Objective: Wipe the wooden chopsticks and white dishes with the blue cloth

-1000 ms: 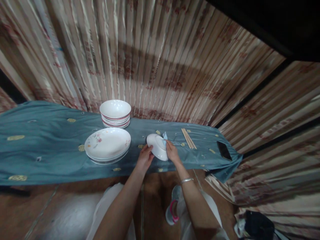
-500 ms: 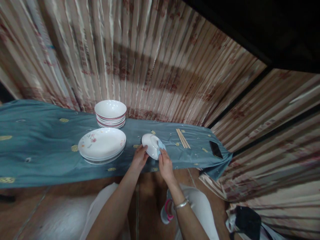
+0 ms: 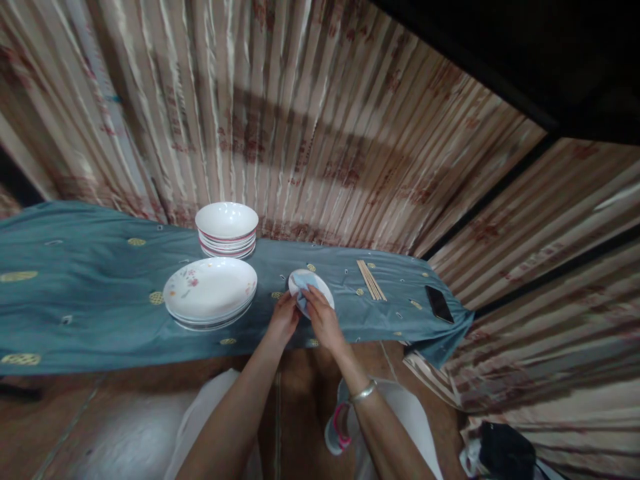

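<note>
A small white bowl (image 3: 325,287) is held over the front part of the table. My left hand (image 3: 285,320) grips its near left rim, with the fingers closed there. A light blue cloth (image 3: 303,279) lies against the bowl's upward face. My right hand (image 3: 324,321) presses that cloth onto the bowl with bent fingers, which hide part of both. To the left, several oval plates (image 3: 210,290) with a floral print are stacked. Behind them stands a stack of white bowls (image 3: 227,223) with red rims.
Several wooden chopsticks (image 3: 371,280) lie right of the bowl, and a black phone (image 3: 439,304) rests near the table's right end. A green patterned cloth (image 3: 115,300) covers the narrow table. Pleated curtains (image 3: 280,120) hang close behind. A dark bag (image 3: 506,450) is on the floor at right.
The bowl has turned from showing its outer side to showing a round face upward. My right hand and the cloth have moved left from its right edge onto that face.
</note>
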The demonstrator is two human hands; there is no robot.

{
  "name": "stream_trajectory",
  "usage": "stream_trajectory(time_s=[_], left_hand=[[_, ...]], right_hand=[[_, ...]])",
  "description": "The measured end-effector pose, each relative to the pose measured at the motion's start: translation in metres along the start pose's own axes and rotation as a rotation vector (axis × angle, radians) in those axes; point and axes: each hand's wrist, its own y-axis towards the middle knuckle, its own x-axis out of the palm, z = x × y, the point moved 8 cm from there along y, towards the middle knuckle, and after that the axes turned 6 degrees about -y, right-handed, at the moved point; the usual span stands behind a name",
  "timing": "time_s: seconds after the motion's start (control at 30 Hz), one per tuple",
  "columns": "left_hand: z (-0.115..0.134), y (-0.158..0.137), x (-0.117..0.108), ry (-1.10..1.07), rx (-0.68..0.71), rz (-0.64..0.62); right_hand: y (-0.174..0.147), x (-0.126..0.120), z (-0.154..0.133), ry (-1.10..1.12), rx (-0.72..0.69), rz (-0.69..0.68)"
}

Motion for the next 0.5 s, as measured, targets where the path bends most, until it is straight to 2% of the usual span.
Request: stream_trajectory(time_s=[0.17, 0.33, 0.4, 0.5], left_hand=[[-0.002, 0.002, -0.004, 0.017, -0.006, 0.020], [-0.001, -0.001, 0.000, 0.030, -0.024, 0.004], [0.001, -0.003, 0.003, 0.033, -0.026, -0.008], [0.002, -0.005, 0.005, 0.040, -0.025, -0.015]], right_hand=[[0.033, 0.007, -0.010, -0.065, -0.139, -0.116], [0.070, 0.016, -0.011, -0.146, -0.242, -0.176], [0.084, 0.019, -0.006, -0.162, -0.229, -0.192], [0.100, 0.022, 0.009, -0.168, -0.129, -0.200]])
